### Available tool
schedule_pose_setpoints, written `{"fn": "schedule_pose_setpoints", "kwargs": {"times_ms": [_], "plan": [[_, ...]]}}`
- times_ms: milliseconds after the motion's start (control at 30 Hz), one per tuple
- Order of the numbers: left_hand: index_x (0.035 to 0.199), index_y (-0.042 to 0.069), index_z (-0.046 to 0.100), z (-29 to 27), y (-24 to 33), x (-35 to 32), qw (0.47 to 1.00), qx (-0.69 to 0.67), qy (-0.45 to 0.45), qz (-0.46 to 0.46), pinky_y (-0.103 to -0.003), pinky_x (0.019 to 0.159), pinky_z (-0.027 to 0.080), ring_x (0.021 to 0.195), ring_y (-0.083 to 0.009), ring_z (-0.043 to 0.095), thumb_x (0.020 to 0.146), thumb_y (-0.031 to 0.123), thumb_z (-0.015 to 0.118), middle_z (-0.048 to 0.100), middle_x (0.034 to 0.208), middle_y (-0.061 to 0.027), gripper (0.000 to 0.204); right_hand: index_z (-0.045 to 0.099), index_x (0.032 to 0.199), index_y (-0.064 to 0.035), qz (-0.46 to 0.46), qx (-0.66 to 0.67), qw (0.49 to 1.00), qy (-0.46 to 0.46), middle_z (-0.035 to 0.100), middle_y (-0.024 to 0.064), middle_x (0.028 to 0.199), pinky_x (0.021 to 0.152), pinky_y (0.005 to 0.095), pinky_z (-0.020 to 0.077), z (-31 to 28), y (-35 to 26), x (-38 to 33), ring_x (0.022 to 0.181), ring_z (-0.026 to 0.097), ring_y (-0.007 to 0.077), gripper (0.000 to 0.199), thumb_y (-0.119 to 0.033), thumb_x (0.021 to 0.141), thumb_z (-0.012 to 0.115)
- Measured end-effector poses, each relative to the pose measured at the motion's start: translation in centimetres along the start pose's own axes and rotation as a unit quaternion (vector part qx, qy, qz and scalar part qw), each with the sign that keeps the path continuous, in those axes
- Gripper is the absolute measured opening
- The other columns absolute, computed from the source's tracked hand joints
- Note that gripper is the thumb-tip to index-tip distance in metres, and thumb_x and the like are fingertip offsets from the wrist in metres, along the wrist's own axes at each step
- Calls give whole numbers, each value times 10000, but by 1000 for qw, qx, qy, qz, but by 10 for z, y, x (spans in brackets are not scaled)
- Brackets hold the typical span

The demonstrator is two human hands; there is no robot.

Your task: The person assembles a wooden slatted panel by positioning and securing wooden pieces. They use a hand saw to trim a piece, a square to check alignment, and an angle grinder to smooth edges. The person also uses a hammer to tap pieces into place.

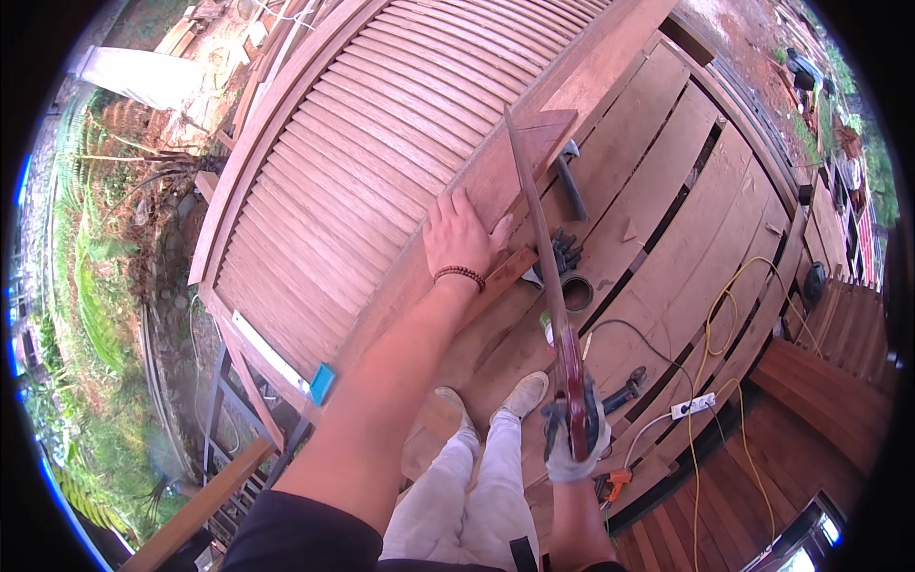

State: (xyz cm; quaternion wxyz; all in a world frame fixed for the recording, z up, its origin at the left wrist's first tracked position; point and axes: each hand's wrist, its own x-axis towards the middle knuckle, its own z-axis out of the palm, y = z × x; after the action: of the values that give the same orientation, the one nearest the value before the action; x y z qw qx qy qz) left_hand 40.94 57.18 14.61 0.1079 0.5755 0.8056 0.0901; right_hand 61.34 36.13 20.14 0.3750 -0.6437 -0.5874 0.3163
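My left hand (459, 234), bare with a beaded bracelet at the wrist, grips a reddish wooden board (515, 181) at the edge of the slatted wooden panel (381, 143). Its fingers lie over the board and the thumb is spread along the near side. My right hand (577, 434), in a grey-and-white glove, is closed around the glossy red-brown handle of what looks like a hand saw (539, 224), seen nearly edge-on. The long, narrow blade points away from me, its tip beside the board's angled end. Whether blade and board touch, I cannot tell.
On the plank platform (686, 191) lie a hammer (571, 186), a dark glove (564, 253), a round container (576, 293) and a dark power tool (624, 391). A white power strip (693, 406) and yellow cord (701, 477) are at right. A blue-ended level-like bar (321, 383) rests at the panel's near-left corner.
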Motion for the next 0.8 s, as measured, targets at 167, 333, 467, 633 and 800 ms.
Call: {"fn": "schedule_pose_setpoints", "kwargs": {"times_ms": [167,333,467,633,800], "plan": [[1311,-5,473,4,8,0,1000,6,5,11,-414,1018,411,1217,-299,487,809,560,688,529,1240,-142,786,543,1303,34,-35,89,995,17,654,209,1135,734,363,562,47,6,85,888,698,315,455,-121,893,669],[1324,-2,466,1,-2,0,1000,-2,17,-2,-415,1021,408,1218,-304,487,812,557,687,526,1254,-140,790,566,1296,42,-81,-52,995,-3,703,116,955,646,315,549,5,10,0,748,689,165,459,-181,910,676],[1325,-5,464,-1,0,-4,1000,-7,-10,-1,-414,1026,404,1224,-307,484,812,554,686,528,1254,-148,791,552,1314,35,-1,18,1000,-5,704,132,1069,686,314,554,15,15,15,767,683,161,451,-153,918,658],[1327,-2,463,4,7,1,1000,6,15,22,-408,1001,414,1191,-297,498,808,532,697,527,1246,-143,781,540,1331,22,-152,30,986,57,672,162,1147,672,317,557,65,8,107,793,687,179,432,-106,929,637],[1307,-15,478,1,0,-2,1000,4,12,0,-411,1025,404,1216,-316,487,817,545,682,533,1238,-162,772,575,1285,54,-29,-42,999,-19,719,141,966,657,302,554,7,2,8,711,689,174,449,-181,913,664]]}}
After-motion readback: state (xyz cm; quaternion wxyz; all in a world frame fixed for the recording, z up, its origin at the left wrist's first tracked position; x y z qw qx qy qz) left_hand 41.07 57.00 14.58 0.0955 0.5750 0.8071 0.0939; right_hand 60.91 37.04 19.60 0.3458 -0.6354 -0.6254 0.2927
